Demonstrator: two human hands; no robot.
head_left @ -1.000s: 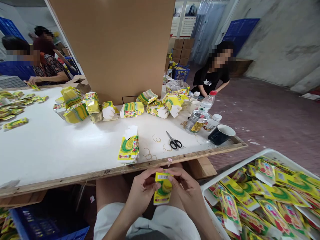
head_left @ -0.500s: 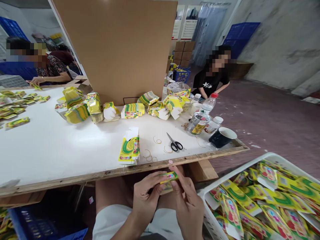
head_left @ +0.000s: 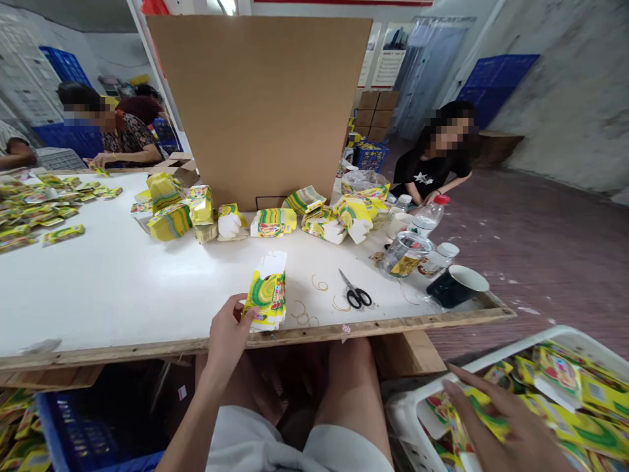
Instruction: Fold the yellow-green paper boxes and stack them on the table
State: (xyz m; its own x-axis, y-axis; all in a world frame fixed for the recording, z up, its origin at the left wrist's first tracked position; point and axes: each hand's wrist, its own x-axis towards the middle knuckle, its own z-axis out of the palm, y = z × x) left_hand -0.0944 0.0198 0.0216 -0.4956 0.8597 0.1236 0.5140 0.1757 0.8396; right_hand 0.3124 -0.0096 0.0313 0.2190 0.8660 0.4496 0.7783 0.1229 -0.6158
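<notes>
Near the table's front edge lies a small stack of flat yellow-green cartons [head_left: 268, 288] with white flaps. My left hand [head_left: 230, 337] is closed on the left edge of the top carton, thumb on its printed face and the other fingers partly hidden. At the lower right, my right hand [head_left: 515, 426] is over the white plastic basket [head_left: 400, 410], fingers stretched and apart. Below and around it are filled-looking yellow cartons [head_left: 590, 416]. Nothing is visibly gripped in the right hand.
Black-handled scissors [head_left: 354, 290] and rubber bands [head_left: 304, 314] lie right of the stack. A dark mug [head_left: 457, 286], bottles and a clear jar [head_left: 405, 254] stand at the right end. Carton bundles [head_left: 274, 223] line a cardboard sheet [head_left: 260, 105]. Co-workers sit beyond. A blue crate [head_left: 98, 426] is lower left.
The small carton both hands held over the lap has left them. My left hand has moved up to the stack, my right hand out over the basket. The view has shifted left.
</notes>
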